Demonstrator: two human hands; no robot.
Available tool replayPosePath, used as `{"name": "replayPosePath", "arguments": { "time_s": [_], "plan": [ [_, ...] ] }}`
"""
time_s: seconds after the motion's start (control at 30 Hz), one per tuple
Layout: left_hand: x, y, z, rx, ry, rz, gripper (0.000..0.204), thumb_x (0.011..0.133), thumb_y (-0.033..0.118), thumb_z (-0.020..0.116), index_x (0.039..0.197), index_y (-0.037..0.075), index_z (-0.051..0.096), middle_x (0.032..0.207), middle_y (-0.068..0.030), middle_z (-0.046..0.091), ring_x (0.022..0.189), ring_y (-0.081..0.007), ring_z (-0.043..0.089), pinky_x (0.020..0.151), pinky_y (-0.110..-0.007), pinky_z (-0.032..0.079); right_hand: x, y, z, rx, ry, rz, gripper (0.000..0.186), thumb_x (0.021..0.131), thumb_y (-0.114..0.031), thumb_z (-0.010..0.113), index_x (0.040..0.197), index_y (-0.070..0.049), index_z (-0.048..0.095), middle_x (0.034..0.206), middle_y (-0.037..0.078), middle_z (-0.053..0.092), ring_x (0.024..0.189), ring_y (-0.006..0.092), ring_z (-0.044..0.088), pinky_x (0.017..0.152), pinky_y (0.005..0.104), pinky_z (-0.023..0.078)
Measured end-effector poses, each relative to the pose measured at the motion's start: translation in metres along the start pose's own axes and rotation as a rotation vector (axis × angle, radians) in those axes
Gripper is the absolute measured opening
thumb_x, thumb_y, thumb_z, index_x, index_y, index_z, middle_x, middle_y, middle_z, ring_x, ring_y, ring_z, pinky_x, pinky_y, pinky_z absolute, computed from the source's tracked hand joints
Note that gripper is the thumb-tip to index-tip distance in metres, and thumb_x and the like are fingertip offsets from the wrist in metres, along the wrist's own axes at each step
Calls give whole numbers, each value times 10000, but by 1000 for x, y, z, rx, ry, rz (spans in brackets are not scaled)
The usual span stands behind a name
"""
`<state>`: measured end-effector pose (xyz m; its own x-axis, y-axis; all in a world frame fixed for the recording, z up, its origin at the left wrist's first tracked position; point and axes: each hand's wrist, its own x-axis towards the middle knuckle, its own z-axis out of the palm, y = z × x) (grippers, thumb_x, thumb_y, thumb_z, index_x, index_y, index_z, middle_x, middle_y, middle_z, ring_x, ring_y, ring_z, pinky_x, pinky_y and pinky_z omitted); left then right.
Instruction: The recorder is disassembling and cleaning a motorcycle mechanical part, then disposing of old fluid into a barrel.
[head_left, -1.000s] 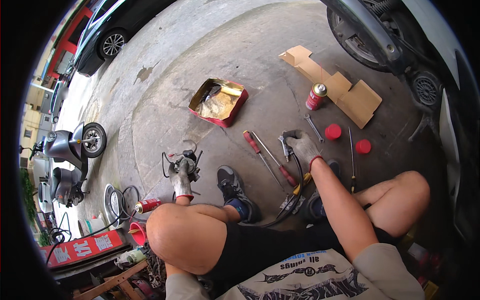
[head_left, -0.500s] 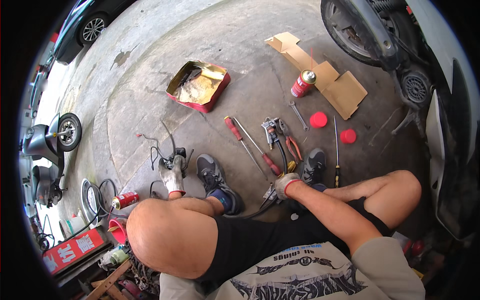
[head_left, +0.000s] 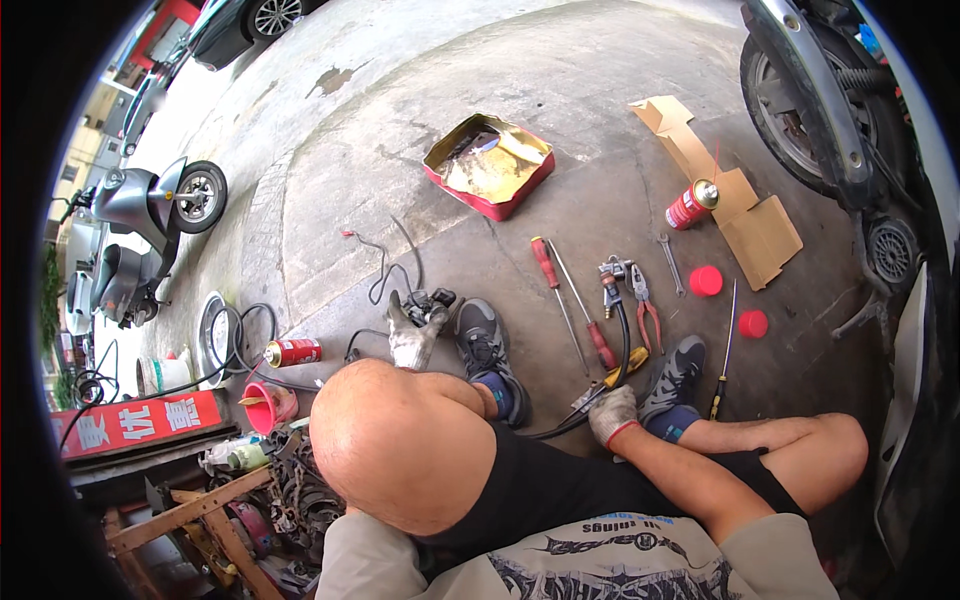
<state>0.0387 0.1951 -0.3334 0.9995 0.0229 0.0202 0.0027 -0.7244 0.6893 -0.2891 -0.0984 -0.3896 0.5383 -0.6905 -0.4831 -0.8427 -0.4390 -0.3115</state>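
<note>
Left of centre, the left hand [head_left: 411, 337] in its pale grey work glove is open, fingers spread, right at a dark metal part with thin black hoses [head_left: 434, 301]. Lower centre, the gloved right hand [head_left: 613, 414] curls beside a yellow-and-black handle [head_left: 632, 364]; its grip, I can't tell. Red-handled steel pliers [head_left: 641, 290] lie centre right!

1. Three screwdrivers: two red-handled [head_left: 545, 263], one black-and-yellow-handled [head_left: 719, 392]
2. One pair of red-handled pliers [head_left: 640, 286]
3. One wrench [head_left: 673, 268]
4. One air blow gun [head_left: 612, 285]
5. Two red caps [head_left: 706, 281]
6. Two red aerosol cans [head_left: 692, 205]
7. One cut-open red tin [head_left: 526, 188]
8. One unfolded cardboard carton [head_left: 760, 238]
9. One carburettor [head_left: 434, 302]
10. Two gloved hands [head_left: 410, 338]
11. Two grey lace-up shoes [head_left: 483, 340]
12. One red signboard [head_left: 140, 422]
</note>
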Motion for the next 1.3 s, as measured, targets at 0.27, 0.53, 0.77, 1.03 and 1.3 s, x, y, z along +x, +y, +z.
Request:
{"name": "replayPosePath", "arguments": {
  "time_s": [0.27, 0.53, 0.77, 1.03, 1.3],
  "plan": [
    [-13, 9, 13, 124, -24, 106, 660, 819, 276, 714, 1310, -64, 433, 1090, -167, 587, 934, -239, 590, 797, -324, 492, 9, 0, -14, -39, -69, -44, 387, 793, -257, 558, 975, 84, 568, 989, 266, 580, 992, 382, 568, 871, 421, 451],
    [-25, 29, 41, 202, -59, 207, 635, 825, 272, 708, 1301, -59, 449, 1074, -159, 593, 912, -231, 593, 777, -322, 494, 34, 16, 9, -162, -124, 6, 364, 893, -325, 507, 983, 19, 585, 1019, 227, 609, 1013, 328, 593, 856, 376, 457],
    [-23, 27, 44, 292, -66, 264, 613, 831, 268, 702, 1293, -55, 462, 1060, -152, 599, 892, -224, 596, 760, -319, 496, 63, -33, -62, -445, -703, -255, 432, 914, -435, 493, 1082, -71, 653, 1153, 172, 630, 1089, 298, 599, 941, 389, 451],
    [-33, 41, 38, 172, -194, 133, 560, 844, 253, 685, 1273, -46, 486, 1031, -135, 606, 861, -206, 595, 736, -311, 498, 70, -93, -164, 116, -505, -303, 537, 802, -509, 631, 929, 10, 681, 928, 221, 674, 885, 349, 650, 785, 411, 478],
    [-35, 60, 22, -55, -370, -116, 486, 863, 231, 661, 1243, -34, 518, 991, -110, 615, 819, -180, 593, 704, -300, 498, 73, -123, -138, 168, -288, -396, 390, 784, -355, 643, 944, 0, 647, 982, 238, 652, 971, 373, 624, 850, 427, 478]
  ]
}}
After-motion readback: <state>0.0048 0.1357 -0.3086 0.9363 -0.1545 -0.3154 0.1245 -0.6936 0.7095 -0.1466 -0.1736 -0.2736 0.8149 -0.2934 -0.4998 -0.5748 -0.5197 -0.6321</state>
